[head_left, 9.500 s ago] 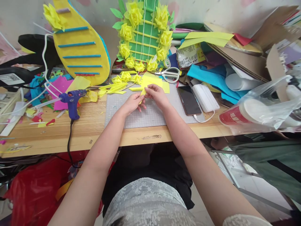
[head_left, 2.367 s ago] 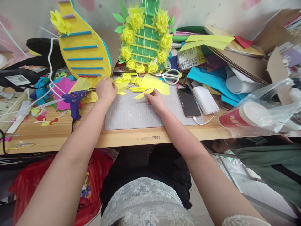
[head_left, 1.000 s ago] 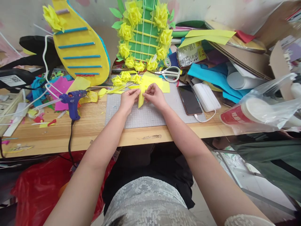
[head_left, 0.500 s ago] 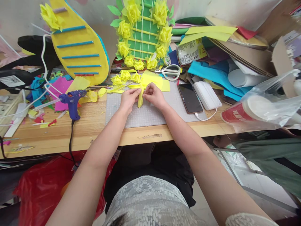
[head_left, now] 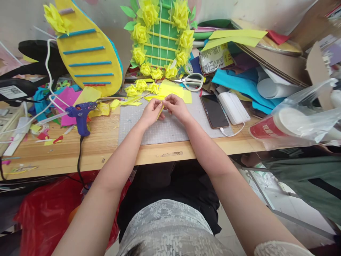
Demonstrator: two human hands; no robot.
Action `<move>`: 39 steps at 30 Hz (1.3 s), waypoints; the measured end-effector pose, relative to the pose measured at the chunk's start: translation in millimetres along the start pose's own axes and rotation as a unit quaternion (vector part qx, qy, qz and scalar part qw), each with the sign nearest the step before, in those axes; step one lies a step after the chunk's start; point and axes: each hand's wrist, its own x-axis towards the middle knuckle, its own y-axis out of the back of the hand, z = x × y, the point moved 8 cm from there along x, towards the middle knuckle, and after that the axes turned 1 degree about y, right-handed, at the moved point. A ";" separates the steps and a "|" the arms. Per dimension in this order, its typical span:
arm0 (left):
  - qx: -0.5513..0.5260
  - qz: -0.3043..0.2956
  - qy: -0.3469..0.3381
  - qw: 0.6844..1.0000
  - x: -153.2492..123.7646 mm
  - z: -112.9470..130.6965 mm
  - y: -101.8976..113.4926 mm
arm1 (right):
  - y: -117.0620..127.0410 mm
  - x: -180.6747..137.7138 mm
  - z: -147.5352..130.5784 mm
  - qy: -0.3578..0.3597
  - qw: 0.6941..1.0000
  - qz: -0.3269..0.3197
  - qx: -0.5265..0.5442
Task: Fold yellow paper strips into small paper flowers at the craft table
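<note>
My left hand (head_left: 152, 112) and my right hand (head_left: 176, 107) meet fingertip to fingertip above the grey cutting mat (head_left: 133, 122). Between them is a narrow yellow paper strip (head_left: 160, 113), mostly hidden by the fingers; both hands pinch it. Just beyond lie yellow paper sheets (head_left: 177, 90) and several yellow paper flowers (head_left: 141, 85). Behind these stands a green panel (head_left: 166, 39) with white strings, bordered by yellow paper flowers. Scissors (head_left: 193, 82) with pale handles rest at the back right of the mat.
A blue hot glue gun (head_left: 82, 115) stands at left among paper scraps, before a yellow board (head_left: 90, 53) with blue bars. To the right are a phone (head_left: 215, 111), a white power bank (head_left: 234, 107) on a cable, and a red cup (head_left: 269, 128) in a plastic bag.
The yellow strip hung down between my hands before; now little of it shows. My fingertips have come together, and my left hand has turned inward.
</note>
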 end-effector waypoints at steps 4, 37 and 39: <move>-0.021 -0.099 0.068 0.993 -10.6 0.9 -10.0 | 6.3 1.2 -4.4 0.018 0.999 0.026 0.020; -0.049 -0.167 0.118 0.978 -19.3 -2.9 -6.1 | -2.2 -2.2 0.7 -0.021 0.997 -0.025 0.067; -0.048 -0.163 0.111 0.979 -17.8 -3.2 -6.2 | -2.5 -2.4 1.1 -0.021 0.997 -0.022 0.073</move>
